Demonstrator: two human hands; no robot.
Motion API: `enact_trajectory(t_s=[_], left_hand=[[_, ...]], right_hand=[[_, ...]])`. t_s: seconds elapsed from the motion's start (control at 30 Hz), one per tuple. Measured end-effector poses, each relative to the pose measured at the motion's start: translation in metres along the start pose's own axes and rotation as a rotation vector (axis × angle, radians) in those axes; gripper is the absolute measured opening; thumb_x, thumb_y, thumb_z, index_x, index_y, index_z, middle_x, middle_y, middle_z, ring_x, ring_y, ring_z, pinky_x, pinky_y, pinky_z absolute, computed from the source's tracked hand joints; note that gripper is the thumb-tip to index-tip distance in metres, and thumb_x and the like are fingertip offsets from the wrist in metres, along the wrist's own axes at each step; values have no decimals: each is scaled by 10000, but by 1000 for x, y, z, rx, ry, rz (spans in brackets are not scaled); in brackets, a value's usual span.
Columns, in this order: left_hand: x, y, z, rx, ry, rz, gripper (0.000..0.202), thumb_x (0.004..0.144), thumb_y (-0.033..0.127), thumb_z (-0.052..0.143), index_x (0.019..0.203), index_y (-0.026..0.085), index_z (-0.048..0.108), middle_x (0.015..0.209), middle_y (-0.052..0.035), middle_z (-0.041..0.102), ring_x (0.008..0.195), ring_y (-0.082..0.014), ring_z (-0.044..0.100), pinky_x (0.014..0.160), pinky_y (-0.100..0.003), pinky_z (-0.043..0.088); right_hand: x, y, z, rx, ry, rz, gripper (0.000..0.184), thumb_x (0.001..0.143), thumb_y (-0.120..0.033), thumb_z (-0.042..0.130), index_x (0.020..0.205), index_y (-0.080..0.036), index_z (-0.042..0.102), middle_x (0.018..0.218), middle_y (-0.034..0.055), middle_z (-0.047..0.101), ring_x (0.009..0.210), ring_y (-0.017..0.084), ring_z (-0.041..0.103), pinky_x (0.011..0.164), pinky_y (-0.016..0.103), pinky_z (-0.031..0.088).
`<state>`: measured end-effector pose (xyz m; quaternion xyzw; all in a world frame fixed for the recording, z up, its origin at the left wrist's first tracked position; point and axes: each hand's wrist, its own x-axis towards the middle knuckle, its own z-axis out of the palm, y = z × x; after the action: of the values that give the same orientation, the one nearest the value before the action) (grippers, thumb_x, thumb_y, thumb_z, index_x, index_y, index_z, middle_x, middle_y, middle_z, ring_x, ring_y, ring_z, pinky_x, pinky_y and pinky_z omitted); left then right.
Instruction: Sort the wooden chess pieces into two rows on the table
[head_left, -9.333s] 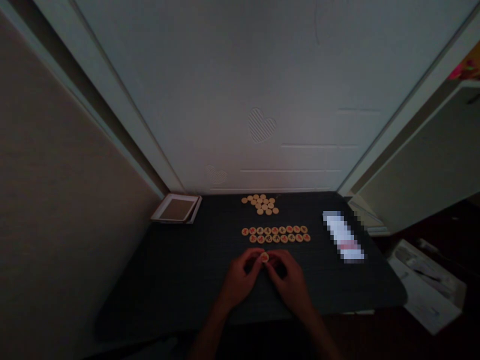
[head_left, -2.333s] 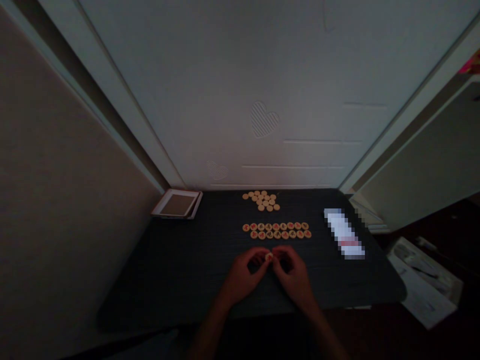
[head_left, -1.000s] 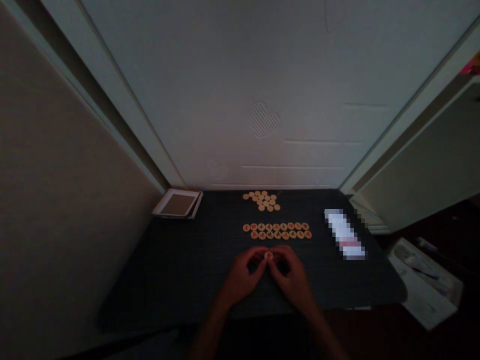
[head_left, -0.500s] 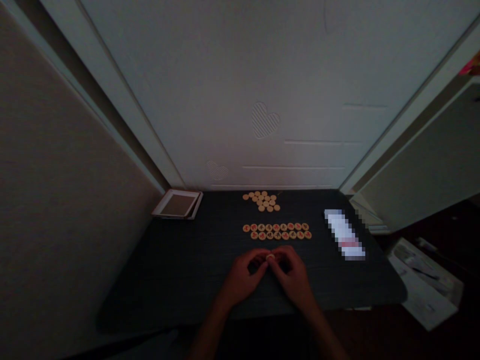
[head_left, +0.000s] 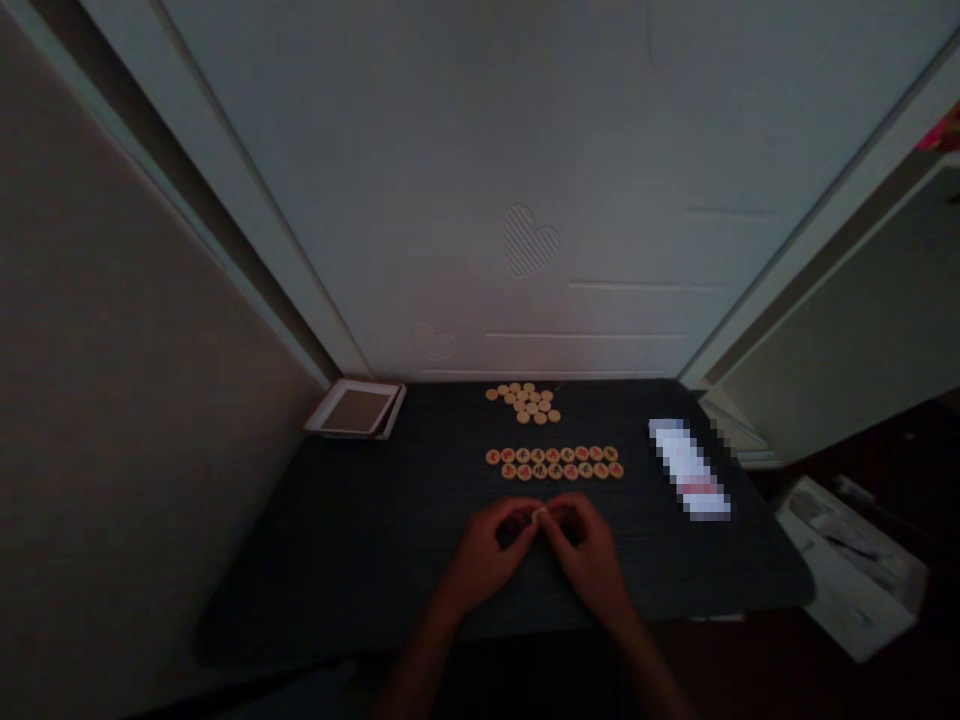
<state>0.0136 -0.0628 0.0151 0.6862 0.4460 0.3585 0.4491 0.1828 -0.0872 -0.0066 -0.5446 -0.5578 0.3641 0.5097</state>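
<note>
Over the near middle of a dark table (head_left: 360,540), my left hand (head_left: 486,555) and my right hand (head_left: 586,555) meet fingertip to fingertip. Both pinch one small round wooden game piece (head_left: 538,516), which shows edge-on as a pale sliver. Just beyond my hands lie two tidy rows of round pieces with red and dark marks (head_left: 555,463). Farther back sits a loose cluster of plain-faced round pieces (head_left: 526,401).
A shallow white box lid (head_left: 354,410) rests at the table's back left corner. A white, blurred-out oblong object (head_left: 690,468) lies at the right. A pale wall with heart shapes stands behind. Papers or packaging (head_left: 855,570) lie on the floor at right.
The piece between my fingertips has turned from face-up, showing a red mark, to edge-on. My hands have stayed in the same place, and the rows and the cluster are unchanged.
</note>
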Motion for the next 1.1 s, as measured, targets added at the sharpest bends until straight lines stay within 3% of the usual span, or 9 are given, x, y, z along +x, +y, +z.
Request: enact_trajectory(t_s=[0.67,1.1], left_hand=[[0,1,2,-34,5,-26,240,946,360,614,1149,262,696,1071,-22,766,926,-177,713,880,-317,567],[0,-2,1,18,-5,-22,233,914,321,640,1132,254,690,1002,-16,764,865,-170,701,835,-303,566]], right_hand=[[-2,-1,-1,51,-18,-1,157,914,-342,642,1009,-219,627,911,42,701,825,194,696,764,305,564],[1,3,1,25,14,39,243,879,-425,701,981,-214,640,859,41,713,787,204,700,736,312,565]])
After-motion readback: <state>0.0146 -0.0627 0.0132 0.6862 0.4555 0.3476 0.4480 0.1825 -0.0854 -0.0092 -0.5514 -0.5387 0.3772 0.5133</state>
